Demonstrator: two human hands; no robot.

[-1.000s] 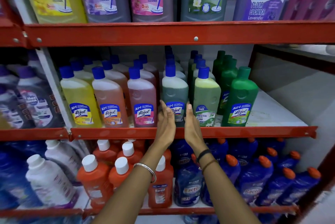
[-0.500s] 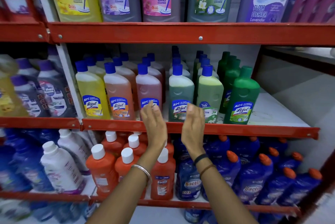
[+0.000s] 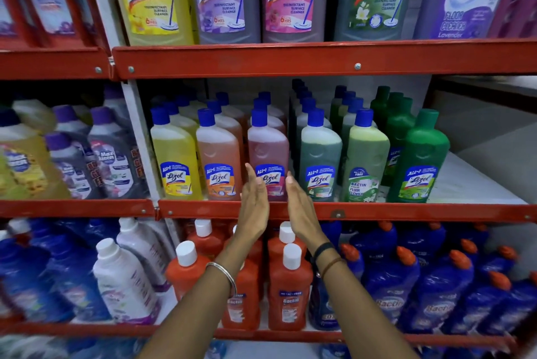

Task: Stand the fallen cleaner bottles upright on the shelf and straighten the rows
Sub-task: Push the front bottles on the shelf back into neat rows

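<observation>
Shelf rail: red-painted metal, semi-gloss, w/ bright metal screws. Shelf board at its right end: white, matt. Pink cleaner bottle at the front edge: translucent plastic, smooth, w/ opaque blue plastic cap and glossy printed label. Green bottle near the right end: opaque plastic, slight sheen. Orange bottles on the lower shelf: opaque plastic, white ribbed caps. Bangle: polished metal. Wristband: black, matt.
</observation>
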